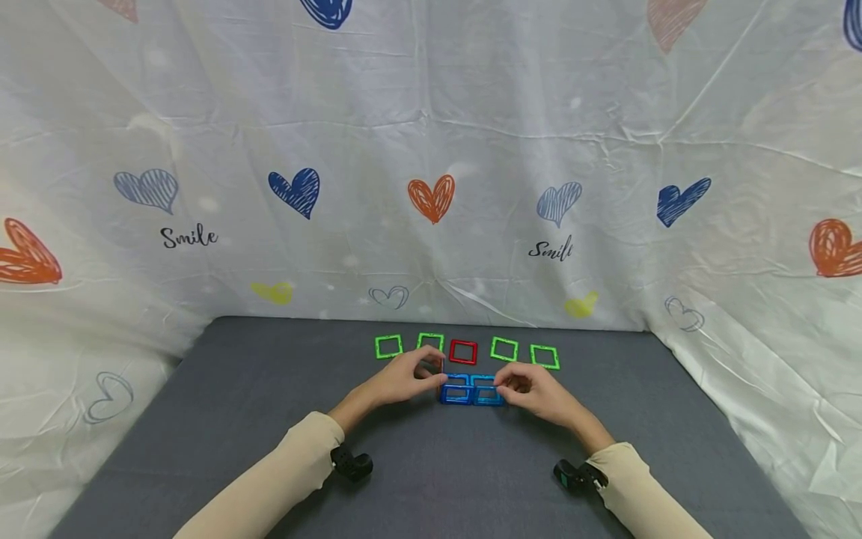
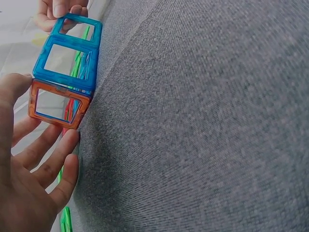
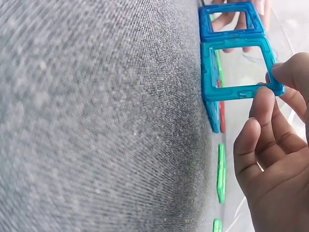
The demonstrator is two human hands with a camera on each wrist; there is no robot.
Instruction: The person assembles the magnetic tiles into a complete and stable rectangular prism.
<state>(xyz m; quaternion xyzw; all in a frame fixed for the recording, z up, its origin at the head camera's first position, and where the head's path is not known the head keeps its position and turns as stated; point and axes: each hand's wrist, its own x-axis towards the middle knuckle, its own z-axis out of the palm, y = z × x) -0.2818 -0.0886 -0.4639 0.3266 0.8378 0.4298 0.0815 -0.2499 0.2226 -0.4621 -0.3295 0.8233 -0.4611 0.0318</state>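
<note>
Two blue magnetic square tiles stand upright side by side, the left one and the lighter right one. More blue frames show just behind them. At the left end stands an orange tile, meeting the blue one along an edge. My left hand holds this orange tile, thumb at its upper corner and fingertips at its far lower side. With thumb and fingers, my right hand pinches the upper outer corner of the lighter blue tile.
Behind the blue tiles a red square tile lies on the grey table. Green square tiles lie on both sides of it, among them a left one and a right one. A white curtain with printed hearts hangs at the back.
</note>
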